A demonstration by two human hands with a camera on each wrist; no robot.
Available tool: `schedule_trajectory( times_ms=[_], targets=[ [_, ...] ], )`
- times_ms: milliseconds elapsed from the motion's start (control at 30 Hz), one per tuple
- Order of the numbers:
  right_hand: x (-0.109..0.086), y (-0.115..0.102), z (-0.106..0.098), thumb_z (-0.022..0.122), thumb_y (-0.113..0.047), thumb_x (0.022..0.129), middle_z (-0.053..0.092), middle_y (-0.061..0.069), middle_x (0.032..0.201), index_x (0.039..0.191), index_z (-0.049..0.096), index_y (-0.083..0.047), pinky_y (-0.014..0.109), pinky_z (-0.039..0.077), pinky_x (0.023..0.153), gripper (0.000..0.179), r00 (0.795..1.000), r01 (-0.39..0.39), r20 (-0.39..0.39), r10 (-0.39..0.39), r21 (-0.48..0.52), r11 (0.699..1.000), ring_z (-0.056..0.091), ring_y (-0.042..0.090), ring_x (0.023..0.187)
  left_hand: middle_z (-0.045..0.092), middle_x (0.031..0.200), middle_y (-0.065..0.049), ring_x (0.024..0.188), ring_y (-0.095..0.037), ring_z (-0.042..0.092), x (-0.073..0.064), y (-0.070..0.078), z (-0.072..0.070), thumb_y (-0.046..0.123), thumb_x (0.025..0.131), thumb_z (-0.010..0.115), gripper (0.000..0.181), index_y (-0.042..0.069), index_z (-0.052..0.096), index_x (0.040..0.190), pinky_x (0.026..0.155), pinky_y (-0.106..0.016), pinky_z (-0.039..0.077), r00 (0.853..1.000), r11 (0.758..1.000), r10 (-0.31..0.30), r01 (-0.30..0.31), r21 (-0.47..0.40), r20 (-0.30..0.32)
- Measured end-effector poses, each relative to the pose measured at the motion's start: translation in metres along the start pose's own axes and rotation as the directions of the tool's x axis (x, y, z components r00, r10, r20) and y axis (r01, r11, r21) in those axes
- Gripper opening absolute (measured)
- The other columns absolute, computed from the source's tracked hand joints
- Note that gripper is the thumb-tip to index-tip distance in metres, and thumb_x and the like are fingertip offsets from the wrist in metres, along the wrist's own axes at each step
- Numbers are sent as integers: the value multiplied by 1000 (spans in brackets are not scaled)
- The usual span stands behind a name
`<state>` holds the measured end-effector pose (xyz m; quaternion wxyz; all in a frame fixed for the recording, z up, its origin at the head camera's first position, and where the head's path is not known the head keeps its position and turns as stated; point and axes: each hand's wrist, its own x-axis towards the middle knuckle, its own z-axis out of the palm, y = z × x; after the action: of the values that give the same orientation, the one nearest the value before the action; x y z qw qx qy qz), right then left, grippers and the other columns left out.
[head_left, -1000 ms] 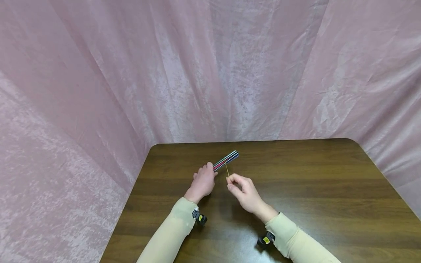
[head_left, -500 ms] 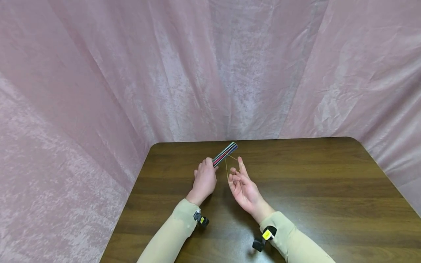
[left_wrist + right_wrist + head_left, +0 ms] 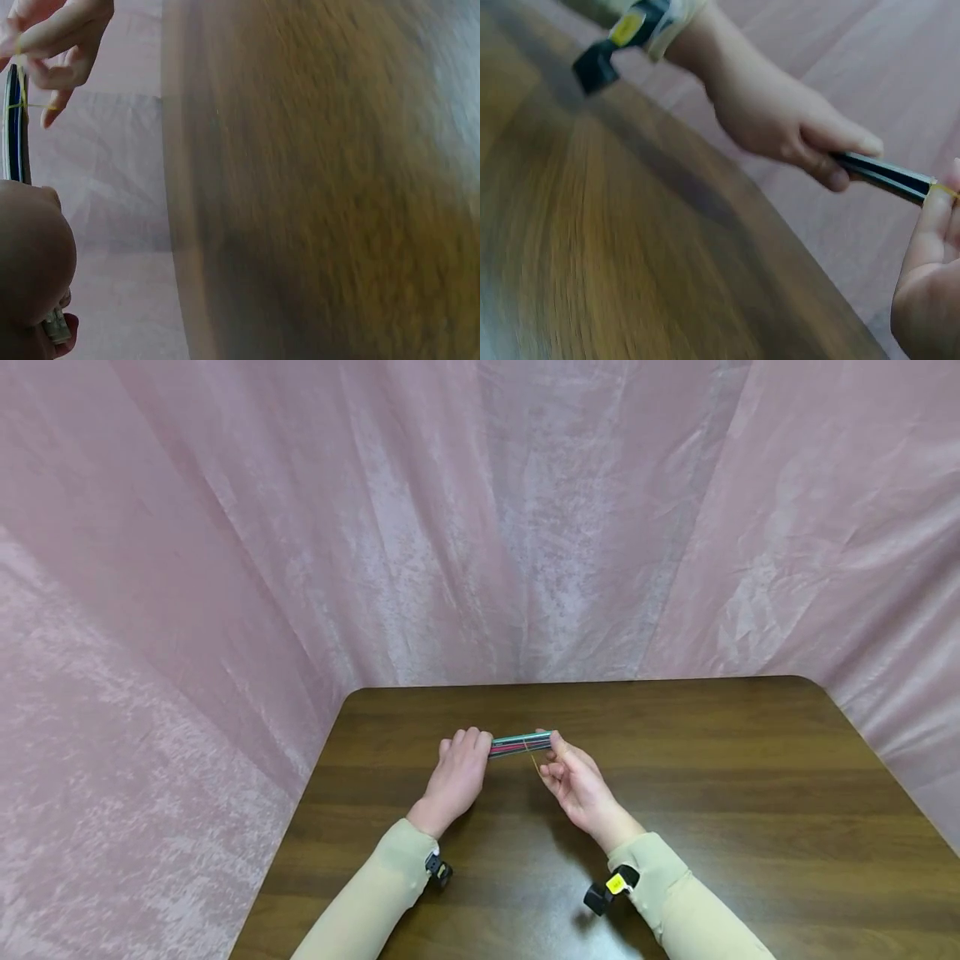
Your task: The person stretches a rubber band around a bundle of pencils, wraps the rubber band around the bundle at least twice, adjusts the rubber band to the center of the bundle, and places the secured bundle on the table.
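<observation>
A bundle of slim, pencil-like sticks [image 3: 516, 744] in teal, black, pink and white is held up over the table, lying almost level. My left hand [image 3: 457, 772] grips its left part, fingers curled round it. At the other end my right hand [image 3: 581, 785] has its thumb and fingertips right at the tips of the sticks. A thin yellow rubber band [image 3: 535, 763] circles the bundle near that end and stretches to the lower fingers of my right hand. In the left wrist view the rubber band [image 3: 40, 106] is pulled out to a fingertip.
The brown wooden table [image 3: 712, 793] lies beneath both hands. Behind it hangs a pink velvet curtain [image 3: 480, 527]. Small black cameras sit on both wrists, the right camera [image 3: 609, 891] hanging low over the tabletop.
The bundle has swung from a slant to nearly level and come lower. My right hand, which spread the rubber band with fingers apart, has come up against the end of the bundle.
</observation>
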<state>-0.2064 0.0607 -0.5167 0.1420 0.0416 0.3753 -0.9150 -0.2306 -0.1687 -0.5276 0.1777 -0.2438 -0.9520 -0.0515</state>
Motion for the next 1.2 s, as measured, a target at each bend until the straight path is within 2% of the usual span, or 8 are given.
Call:
schedule_trajectory(
  times_ms=[267, 467, 633, 733, 967, 1033, 1133, 1200],
  targets=[
    [-1, 0, -6, 68, -22, 107, 55, -6, 89, 149, 54, 5, 20, 55, 67, 52, 998, 61, 7, -61, -277, 959, 46, -1, 50, 53, 96, -2, 89, -24, 50, -9, -5, 3, -1, 101, 67, 18, 11, 56, 108, 77, -39, 36, 998, 997, 67, -67, 47, 3],
    [4, 1, -9, 88, -16, 91, 64, -3, 81, 140, 64, 1, 26, 57, 64, 57, 992, 113, 24, -124, -617, 779, 48, 6, 53, 55, 98, -2, 91, -24, 52, -3, -3, 4, 5, 104, 65, 13, 12, 56, 110, 78, -40, 38, 993, 990, 116, -115, 88, -8],
    [8, 0, -10, 96, -18, 82, 70, 5, 90, 132, 63, -2, 31, 58, 63, 62, 988, 123, 32, -149, -748, 653, 57, 12, 59, 57, 100, -4, 92, -25, 55, 3, 1, 3, 9, 106, 63, 10, 11, 56, 113, 78, -41, 40, 989, 980, 148, -146, 137, -5],
    [11, -1, -9, 96, -14, 80, 65, 6, 86, 121, 51, -3, 32, 57, 62, 61, 986, 127, 29, -161, -761, 636, 57, 13, 58, 57, 99, -4, 92, -25, 56, 3, 4, 3, 9, 103, 66, 13, 11, 56, 111, 77, -40, 40, 990, 979, 139, -135, 154, -10],
    [13, 8, -9, 77, 2, 94, 62, 3, 79, 120, 44, -1, 27, 57, 65, 42, 977, 171, 16, -211, -646, 744, 56, 9, 59, 60, 96, -6, 86, -26, 57, 3, 12, 4, 3, 97, 73, 22, 8, 55, 108, 69, -37, 37, 998, 998, 22, -19, 63, -53],
    [12, 12, -8, 70, 1, 100, 60, 3, 76, 115, 47, 1, 27, 58, 68, 27, 973, 193, 29, -227, -635, 748, 55, 10, 60, 61, 95, -6, 85, -27, 57, 3, 15, 5, 5, 100, 71, 18, 8, 54, 107, 68, -38, 36, 998, 999, -29, 30, 24, -53],
    [9, 16, -6, 64, -6, 105, 59, 4, 72, 105, 52, -1, 26, 53, 68, 13, 960, 243, 81, -268, -718, 652, 56, 12, 63, 62, 93, -8, 84, -29, 59, 5, 19, 6, 9, 100, 73, 20, 7, 54, 105, 66, -39, 37, 992, 993, -114, 112, -25, -46],
    [7, 17, -4, 62, -12, 107, 60, 2, 71, 100, 57, -5, 27, 49, 67, 11, 945, 278, 136, -299, -816, 507, 57, 12, 65, 62, 92, -10, 83, -31, 60, 6, 21, 6, 14, 100, 76, 23, 6, 54, 103, 64, -40, 38, 985, 985, -170, 168, -48, -41]
  ],
)
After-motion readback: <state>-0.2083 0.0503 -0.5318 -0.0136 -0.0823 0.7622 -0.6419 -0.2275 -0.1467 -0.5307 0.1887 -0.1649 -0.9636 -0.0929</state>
